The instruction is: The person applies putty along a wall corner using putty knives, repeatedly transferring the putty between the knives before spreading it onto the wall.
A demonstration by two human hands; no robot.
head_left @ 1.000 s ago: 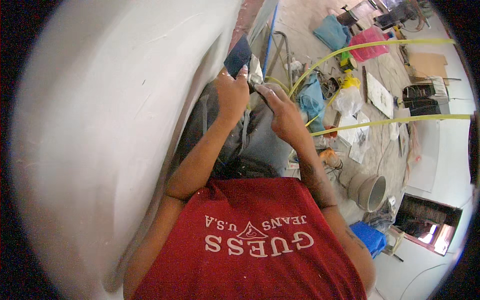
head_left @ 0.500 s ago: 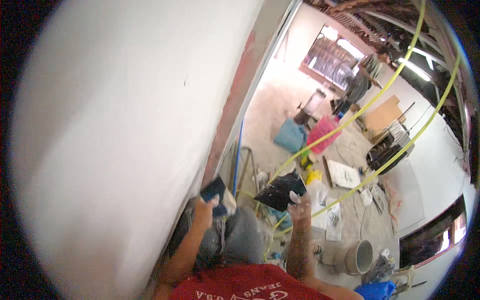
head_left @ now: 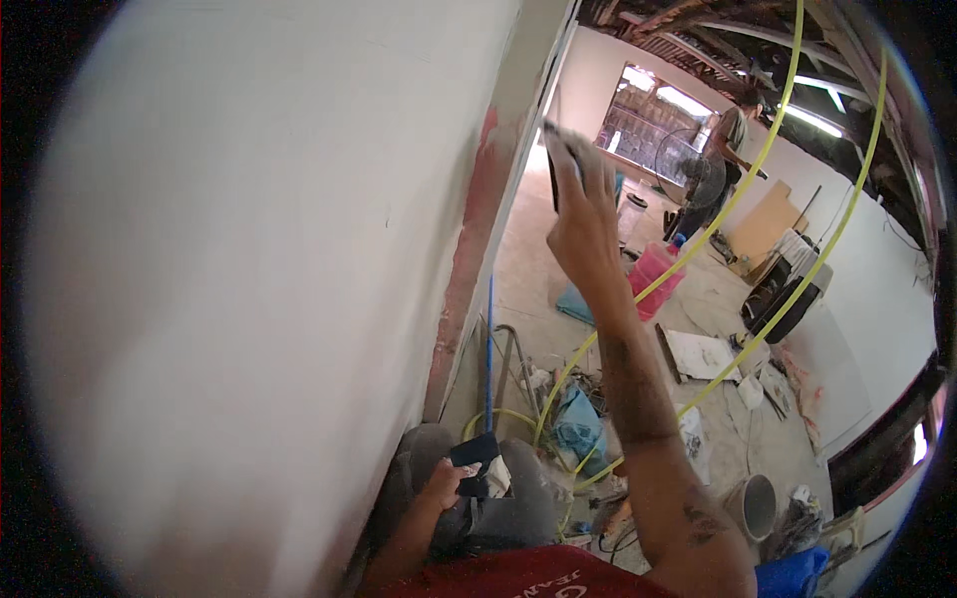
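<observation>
My left hand is low, over my knees, closed on a dark flat putty blade with a lump of whitish putty on it. My right arm reaches up and forward. The right hand grips a dark putty spreader, seen almost edge-on, at the end edge of the white wall. Whether the spreader touches that edge I cannot tell. Along the wall's end runs a grey strip with a reddish, rough patch.
Yellow hoses hang across the right side. A blue pole stands by the wall's foot. On the floor are a pink water jug, a white board, a bucket and a blue bag. Another person stands far back.
My right hand has risen from waist height to the wall's end edge, bringing the spreader along. The left hand has dropped lower with its blade. The view has shifted slightly.
</observation>
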